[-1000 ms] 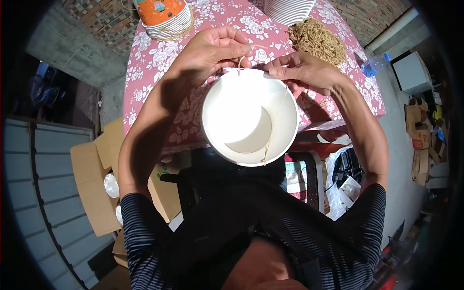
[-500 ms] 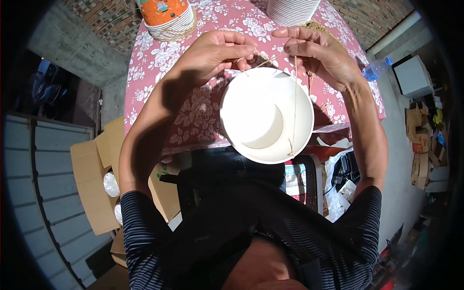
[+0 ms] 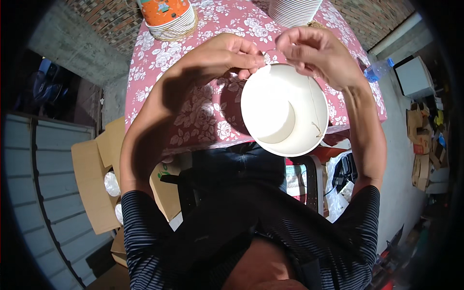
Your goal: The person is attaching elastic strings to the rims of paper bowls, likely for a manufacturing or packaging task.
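Observation:
A white paper bucket [image 3: 268,104] is tilted with its open mouth toward me at the table's near edge. Thin tan string [image 3: 312,99] runs across its mouth to a knot at the lower right rim. At the far rim, my left hand [image 3: 232,55] is closed in a pinch on the string, thumb against the fingers. My right hand [image 3: 319,55], slightly blurred, curls just above the far right rim with its fingers closed on the string. A short stretch of string shows between the two hands. The fingertips partly hide what they grip.
On the flowered pink tablecloth [image 3: 203,116] stand an orange-topped bucket stack [image 3: 169,24] at far left and a white stack [image 3: 295,12] at far right. A plastic bottle [image 3: 379,70] is by the right edge. Open cardboard boxes [image 3: 92,183] flank me on the left.
The bucket has shifted right and tilted. My left hand has moved slightly right to its rim, and the string between the hands has changed shape. My right hand has turned and moved slightly.

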Demonstrator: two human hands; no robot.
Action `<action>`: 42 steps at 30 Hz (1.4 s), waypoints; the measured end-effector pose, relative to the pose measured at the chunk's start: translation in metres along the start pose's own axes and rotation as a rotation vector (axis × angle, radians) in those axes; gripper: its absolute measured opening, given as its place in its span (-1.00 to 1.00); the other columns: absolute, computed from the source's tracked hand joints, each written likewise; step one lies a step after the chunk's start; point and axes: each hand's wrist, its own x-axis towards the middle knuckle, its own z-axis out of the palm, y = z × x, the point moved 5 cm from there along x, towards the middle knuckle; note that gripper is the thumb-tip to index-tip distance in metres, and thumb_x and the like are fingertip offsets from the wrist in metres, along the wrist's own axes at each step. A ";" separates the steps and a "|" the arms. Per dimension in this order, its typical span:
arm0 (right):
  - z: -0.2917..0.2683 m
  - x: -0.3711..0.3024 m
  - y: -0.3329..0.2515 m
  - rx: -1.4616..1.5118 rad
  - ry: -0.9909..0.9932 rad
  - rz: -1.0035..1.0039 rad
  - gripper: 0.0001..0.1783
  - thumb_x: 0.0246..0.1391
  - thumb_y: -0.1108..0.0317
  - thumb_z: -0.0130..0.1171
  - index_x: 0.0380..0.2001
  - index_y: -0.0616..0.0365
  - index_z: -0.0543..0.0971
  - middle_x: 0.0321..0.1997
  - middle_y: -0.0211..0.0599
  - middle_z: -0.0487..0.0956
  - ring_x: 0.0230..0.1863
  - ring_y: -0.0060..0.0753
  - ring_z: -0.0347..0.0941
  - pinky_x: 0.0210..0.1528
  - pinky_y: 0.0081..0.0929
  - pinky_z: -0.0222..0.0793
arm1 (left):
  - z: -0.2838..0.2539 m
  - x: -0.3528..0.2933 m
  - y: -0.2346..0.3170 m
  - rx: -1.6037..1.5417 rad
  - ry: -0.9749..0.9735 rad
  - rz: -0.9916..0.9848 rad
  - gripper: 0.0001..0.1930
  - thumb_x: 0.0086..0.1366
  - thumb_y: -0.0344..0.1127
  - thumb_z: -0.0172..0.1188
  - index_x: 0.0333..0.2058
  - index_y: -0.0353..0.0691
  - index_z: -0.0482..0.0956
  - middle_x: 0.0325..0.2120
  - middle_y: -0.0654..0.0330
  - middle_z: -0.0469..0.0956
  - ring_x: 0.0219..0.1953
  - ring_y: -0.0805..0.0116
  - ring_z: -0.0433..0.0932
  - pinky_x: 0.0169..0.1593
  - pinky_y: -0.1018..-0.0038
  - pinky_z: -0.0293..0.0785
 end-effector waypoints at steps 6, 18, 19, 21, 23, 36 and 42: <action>0.027 -0.015 -0.002 -0.612 0.176 -0.264 -0.75 0.18 0.69 0.14 -0.16 0.35 0.75 -0.31 -0.06 0.68 -0.31 -0.25 0.68 -0.14 -0.30 0.66 | -0.012 -0.002 -0.013 -0.225 -0.014 -0.055 -0.79 0.46 -0.31 0.26 -0.11 -0.37 0.58 -0.41 0.32 0.56 -0.44 0.67 0.46 -0.42 0.76 0.32; 0.046 0.009 0.015 -0.354 0.230 -0.088 -0.70 0.10 0.27 0.47 -0.20 0.30 0.76 -0.36 -0.16 0.68 -0.40 -0.41 0.62 -0.36 -0.37 0.55 | -0.012 -0.008 -0.010 -0.235 0.023 -0.002 -0.77 0.45 -0.30 0.28 -0.09 -0.37 0.59 -0.34 0.29 0.61 -0.41 0.64 0.52 -0.32 0.77 0.48; 0.045 0.009 0.015 -0.330 0.244 -0.091 -0.75 0.15 0.30 0.44 -0.25 0.30 0.76 -0.37 -0.18 0.68 -0.41 -0.44 0.61 -0.36 -0.40 0.54 | -0.013 -0.010 -0.009 -0.236 0.041 0.011 -0.79 0.46 -0.32 0.27 -0.10 -0.37 0.58 -0.33 0.27 0.60 -0.39 0.62 0.53 -0.29 0.75 0.49; 0.047 0.010 0.013 -0.306 0.253 -0.095 -0.80 0.19 0.34 0.40 -0.29 0.30 0.76 -0.37 -0.20 0.68 -0.42 -0.46 0.60 -0.37 -0.43 0.54 | -0.017 -0.015 -0.010 -0.237 0.063 0.025 -0.80 0.46 -0.33 0.26 -0.10 -0.36 0.57 -0.33 0.26 0.60 -0.37 0.60 0.54 -0.25 0.73 0.51; 0.052 0.009 0.007 -0.328 0.302 -0.173 -0.83 0.23 0.40 0.35 -0.31 0.34 0.74 -0.39 -0.19 0.66 -0.43 -0.47 0.59 -0.38 -0.46 0.52 | -0.022 -0.019 -0.019 -0.372 0.124 0.032 -0.84 0.46 -0.36 0.24 -0.12 -0.34 0.56 -0.30 0.22 0.59 -0.30 0.56 0.56 -0.18 0.67 0.53; 0.066 0.010 0.010 -0.295 0.263 -0.087 -0.75 0.27 0.37 0.30 -0.44 0.36 0.68 -0.60 -0.35 0.52 -0.56 -0.62 0.37 -0.50 -0.46 0.27 | -0.003 -0.042 0.003 -0.117 0.405 0.201 -0.75 0.40 -0.41 0.26 -0.02 -0.37 0.51 -0.21 0.08 0.68 -0.21 0.48 0.66 -0.06 0.61 0.61; 0.059 0.008 0.013 -0.235 0.226 -0.002 -0.72 0.33 0.31 0.27 -0.38 0.33 0.69 -0.59 -0.48 0.54 -0.52 -0.75 0.36 -0.48 -0.57 0.27 | 0.003 -0.039 0.004 0.128 0.468 0.132 -0.75 0.34 -0.49 0.28 -0.02 -0.39 0.56 -0.19 0.11 0.69 -0.15 0.49 0.66 -0.04 0.61 0.59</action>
